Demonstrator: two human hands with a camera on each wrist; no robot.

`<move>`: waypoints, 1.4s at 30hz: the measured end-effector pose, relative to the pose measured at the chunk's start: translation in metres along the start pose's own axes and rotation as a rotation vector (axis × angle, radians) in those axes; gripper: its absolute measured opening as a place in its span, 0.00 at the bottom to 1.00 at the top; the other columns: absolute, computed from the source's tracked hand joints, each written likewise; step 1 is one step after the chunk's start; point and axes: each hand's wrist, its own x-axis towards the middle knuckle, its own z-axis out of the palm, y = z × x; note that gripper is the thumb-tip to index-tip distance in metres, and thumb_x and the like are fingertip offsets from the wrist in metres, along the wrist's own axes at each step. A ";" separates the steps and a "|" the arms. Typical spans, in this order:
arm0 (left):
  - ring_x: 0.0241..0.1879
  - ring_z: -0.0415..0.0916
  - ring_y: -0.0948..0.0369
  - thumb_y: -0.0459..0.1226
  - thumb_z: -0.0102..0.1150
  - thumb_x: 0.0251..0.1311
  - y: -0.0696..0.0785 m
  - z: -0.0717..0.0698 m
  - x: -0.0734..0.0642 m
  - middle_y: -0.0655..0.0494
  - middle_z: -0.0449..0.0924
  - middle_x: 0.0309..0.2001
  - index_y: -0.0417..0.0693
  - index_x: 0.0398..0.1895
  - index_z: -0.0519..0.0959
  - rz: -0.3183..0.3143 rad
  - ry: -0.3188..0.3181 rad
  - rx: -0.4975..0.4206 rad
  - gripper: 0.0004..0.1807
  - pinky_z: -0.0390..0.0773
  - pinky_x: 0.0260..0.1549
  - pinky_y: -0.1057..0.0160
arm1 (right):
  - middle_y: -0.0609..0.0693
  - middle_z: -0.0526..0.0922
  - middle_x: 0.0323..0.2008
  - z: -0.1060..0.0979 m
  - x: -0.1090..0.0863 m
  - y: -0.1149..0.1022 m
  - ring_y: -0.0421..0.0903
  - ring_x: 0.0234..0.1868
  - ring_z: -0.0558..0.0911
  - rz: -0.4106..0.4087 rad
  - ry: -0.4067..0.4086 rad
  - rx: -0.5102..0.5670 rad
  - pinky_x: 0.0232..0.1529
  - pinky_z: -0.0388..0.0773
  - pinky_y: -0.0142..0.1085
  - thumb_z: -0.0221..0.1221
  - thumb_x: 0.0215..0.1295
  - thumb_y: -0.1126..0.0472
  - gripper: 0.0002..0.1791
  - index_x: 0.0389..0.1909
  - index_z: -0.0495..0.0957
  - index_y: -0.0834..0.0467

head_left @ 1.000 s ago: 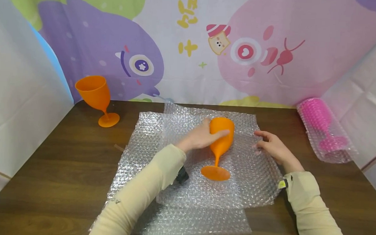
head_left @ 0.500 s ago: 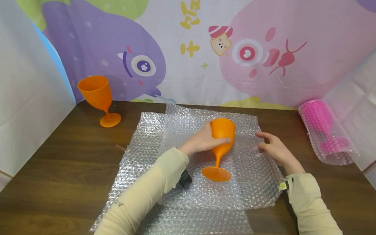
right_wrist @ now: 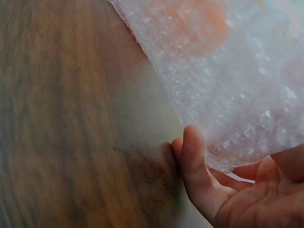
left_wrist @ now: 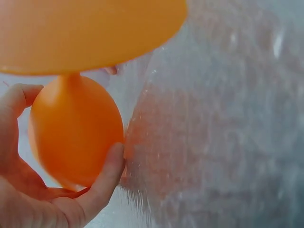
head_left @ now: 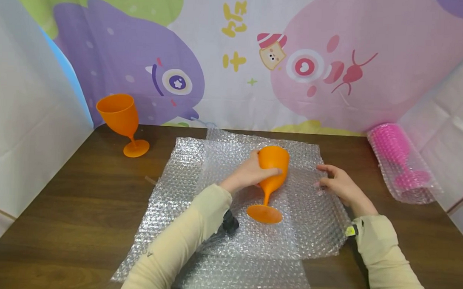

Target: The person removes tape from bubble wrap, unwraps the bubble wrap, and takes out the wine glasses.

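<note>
My left hand [head_left: 249, 172] grips an orange plastic goblet [head_left: 275, 158] around its bowl, thumb on the near side. The goblet lies tilted over the bubble wrap, foot toward me and rim away. In the left wrist view, the goblet's foot [left_wrist: 90, 33] looms near the camera, with the bowl [left_wrist: 78, 133] between thumb and fingers. My right hand [head_left: 341, 184] holds the right edge of the upper bubble wrap sheet [head_left: 309, 219], lifting it slightly. A wrap corner [right_wrist: 223, 156] sits among the right hand's fingers in the right wrist view. Another sheet of bubble wrap [head_left: 168, 189] lies beneath.
A second orange goblet [head_left: 121, 119] stands at the back left of the wooden table [head_left: 60, 223]. At the right edge lies a pink goblet [head_left: 394, 146] wrapped in bubble wrap. A small clear strip [head_left: 150, 180] lies left of the sheets. A patterned cloth [head_left: 237, 102] hangs behind.
Only the camera view shifts slightly. Both hands keep their hold, and the goblet stays almost where it was, its foot edging slightly left.
</note>
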 end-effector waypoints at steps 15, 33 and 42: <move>0.45 0.73 0.54 0.52 0.65 0.43 -0.003 -0.010 -0.006 0.44 0.70 0.52 0.48 0.68 0.46 0.016 0.093 -0.118 0.52 0.73 0.45 0.56 | 0.74 0.53 0.61 0.001 -0.001 0.002 0.32 0.29 0.76 -0.002 0.011 -0.021 0.28 0.78 0.27 0.45 0.54 0.75 0.33 0.62 0.48 0.78; 0.49 0.71 0.52 0.41 0.66 0.45 0.012 -0.046 -0.017 0.46 0.61 0.58 0.55 0.67 0.39 0.148 0.278 -0.326 0.52 0.72 0.50 0.57 | 0.74 0.52 0.61 -0.001 -0.001 0.000 0.31 0.28 0.77 -0.007 0.005 -0.033 0.29 0.78 0.27 0.45 0.55 0.75 0.33 0.62 0.48 0.78; 0.52 0.68 0.53 0.41 0.67 0.46 0.015 -0.072 -0.027 0.46 0.58 0.60 0.60 0.68 0.35 0.138 0.416 -0.387 0.55 0.71 0.52 0.57 | 0.74 0.54 0.60 -0.001 -0.001 -0.001 0.32 0.27 0.76 -0.004 0.010 -0.040 0.28 0.77 0.27 0.46 0.54 0.75 0.33 0.62 0.48 0.77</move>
